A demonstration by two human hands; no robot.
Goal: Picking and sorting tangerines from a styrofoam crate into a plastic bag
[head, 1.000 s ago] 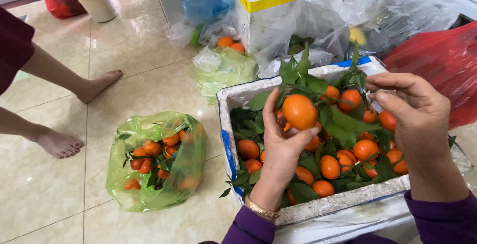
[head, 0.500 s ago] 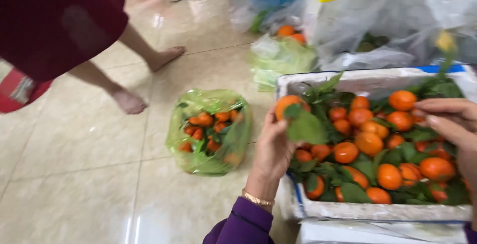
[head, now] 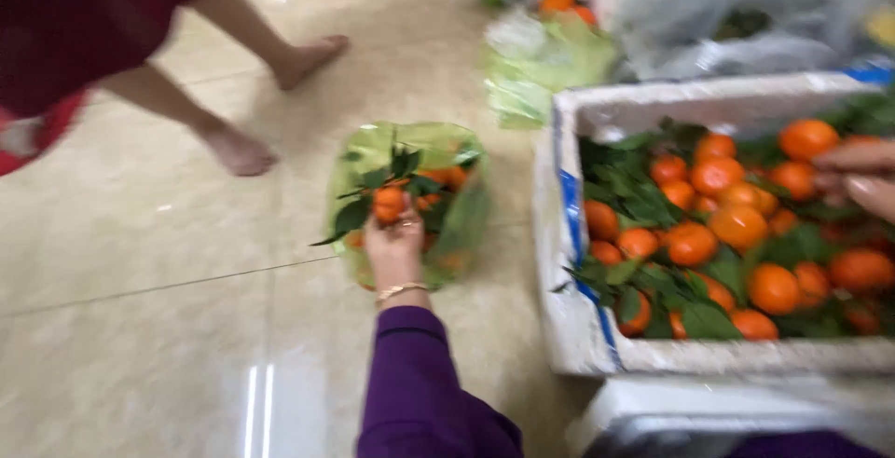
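Note:
My left hand (head: 395, 246) holds a leafy orange tangerine (head: 387, 201) over the open green plastic bag (head: 457, 225) on the floor, which holds more tangerines. My right hand (head: 862, 177) rests at the right side of the white foam box (head: 571, 328), its fingers touching the fruit and leaves there; I cannot tell if it grips anything. The box is full of orange tangerines (head: 736, 225) with dark green leaves. The view is blurred by motion.
Another person's bare legs and feet (head: 238, 150) stand on the tiled floor at upper left, in dark red clothing. A second green bag (head: 545, 67) with tangerines lies beyond. Clear plastic sheeting (head: 736, 11) covers things at the back right.
My left hand carried a leafy tangerine from the foam box leftward to the green bag. The view swung left. The other person stepped closer.

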